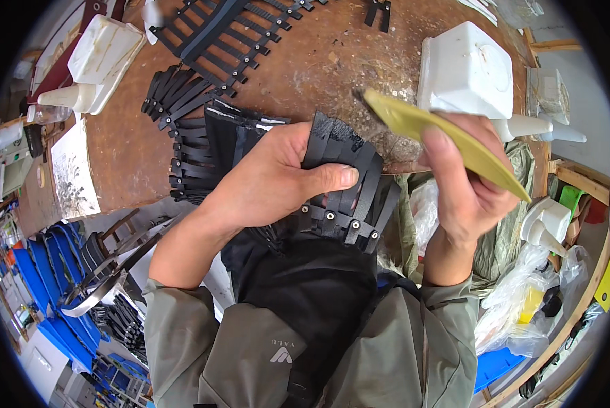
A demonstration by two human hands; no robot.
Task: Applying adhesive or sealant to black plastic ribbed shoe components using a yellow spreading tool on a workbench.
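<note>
The black strap piece (346, 183), a fan of leather-like strips joined by small rivets, sits at the near edge of the brown worktable (298, 75), partly over the person's lap. The left hand (271, 180) is closed on it, thumb pressing the strips flat, probably so they stay spread. The right hand (465, 187) grips a yellow flat spatula (441, 136), its dirty tip raised above the strips. A white glue bottle (471, 71) lies just behind, within easy reach.
</note>
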